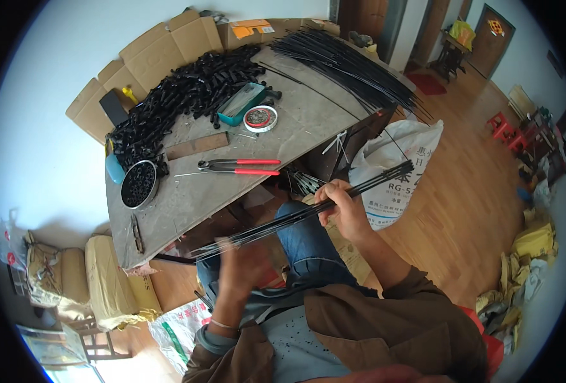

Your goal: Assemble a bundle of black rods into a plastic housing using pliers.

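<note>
Tubes, short and black, are lying heaped [187, 96] along the desk's [308, 121] far left edge, a round tin [138, 184] of them near its left corner. I am seeing the left hand [241, 265] blurred below the desk's near edge; I cannot tell its grip. Red-handled pliers [241, 167] are lying mid-desk. The right hand [344, 210] is closing around a bundle of thin black rods [296, 217] slanting across my lap, beside a white sack [391, 172].
</note>
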A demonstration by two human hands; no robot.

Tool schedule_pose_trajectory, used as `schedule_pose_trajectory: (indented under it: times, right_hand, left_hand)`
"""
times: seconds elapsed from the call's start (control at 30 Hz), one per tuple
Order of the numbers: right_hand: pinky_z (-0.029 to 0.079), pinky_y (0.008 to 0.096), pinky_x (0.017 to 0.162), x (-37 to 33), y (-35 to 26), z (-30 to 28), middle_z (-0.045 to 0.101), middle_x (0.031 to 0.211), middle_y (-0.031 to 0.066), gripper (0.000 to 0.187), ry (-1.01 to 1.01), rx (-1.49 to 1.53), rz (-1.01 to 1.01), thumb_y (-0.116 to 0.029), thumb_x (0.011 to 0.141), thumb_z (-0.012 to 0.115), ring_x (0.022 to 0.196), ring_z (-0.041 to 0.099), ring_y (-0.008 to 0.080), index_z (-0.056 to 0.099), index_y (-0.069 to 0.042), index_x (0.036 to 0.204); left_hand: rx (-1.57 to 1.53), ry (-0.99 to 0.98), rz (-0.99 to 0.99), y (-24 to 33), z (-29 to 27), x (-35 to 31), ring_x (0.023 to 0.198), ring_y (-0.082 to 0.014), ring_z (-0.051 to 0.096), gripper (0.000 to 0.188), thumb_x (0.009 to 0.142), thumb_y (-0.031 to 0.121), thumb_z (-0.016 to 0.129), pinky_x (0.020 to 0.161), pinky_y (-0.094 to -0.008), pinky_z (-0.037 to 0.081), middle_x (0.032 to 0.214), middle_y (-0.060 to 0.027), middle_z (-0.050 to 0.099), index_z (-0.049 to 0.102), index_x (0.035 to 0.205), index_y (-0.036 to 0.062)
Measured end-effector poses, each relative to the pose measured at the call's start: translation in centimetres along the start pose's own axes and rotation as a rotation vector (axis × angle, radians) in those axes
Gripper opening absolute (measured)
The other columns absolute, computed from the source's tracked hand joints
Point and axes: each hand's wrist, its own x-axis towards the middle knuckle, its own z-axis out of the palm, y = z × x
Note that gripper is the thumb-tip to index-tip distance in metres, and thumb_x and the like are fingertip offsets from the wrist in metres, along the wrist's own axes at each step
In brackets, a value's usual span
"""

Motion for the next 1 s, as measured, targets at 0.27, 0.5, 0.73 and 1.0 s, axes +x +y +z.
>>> schedule_pose_trajectory:
  times: [0.27,0.5,0.73,1.0]
  right_hand:
    - [0.048,0.0429,0.063,1.2,10.5,5.2,0.063,0.076,0.0159,0.012,-0.241,-1.083,-0.528,-0.018,0.081,0.063,0.074,0.060,0.0364,0.061,-0.006,0.081]
    - [0.050,0.0391,0.060,1.6,9.2,10.0,0.065,0.075,0.0132,0.023,-0.401,-1.264,-0.262,-0.022,0.083,0.066,0.069,0.064,0.0314,0.058,-0.004,0.094]
    - [0.041,0.0197,0.061,3.1,9.1,10.7,0.059,0.073,-0.0017,0.014,-0.497,-0.182,0.182,-0.013,0.085,0.070,0.070,0.055,0.0044,0.061,-0.002,0.086]
    - [0.051,0.0260,0.061,2.6,7.0,11.5,0.062,0.074,0.0063,0.013,-0.510,-0.075,0.287,-0.008,0.084,0.068,0.064,0.061,0.0129,0.058,0.000,0.082]
  left_hand:
    - [0.108,0.021,0.804,10.3,4.8,-0.3,0.090,-0.0228,0.058,0.027,0.086,0.019,0.064,0.079,-0.0310,0.047,0.097,-0.0135,0.059,0.063,0.102,-0.0029]
    - [0.171,0.308,0.799,9.0,0.3,1.1,0.077,-0.0241,0.060,0.018,0.088,0.011,0.059,0.070,-0.0313,0.047,0.088,-0.0141,0.061,0.064,0.096,-0.0039]
    - [0.208,-0.004,0.656,8.7,-3.7,0.8,0.081,-0.0197,0.058,0.022,0.094,0.013,0.052,0.073,-0.0294,0.046,0.089,-0.0102,0.059,0.061,0.104,-0.0037]
    - [-0.455,-0.210,0.204,8.1,-3.7,1.0,0.068,-0.0165,0.058,0.031,0.096,0.030,0.054,0.063,-0.0280,0.048,0.081,-0.0058,0.057,0.057,0.090,-0.0003]
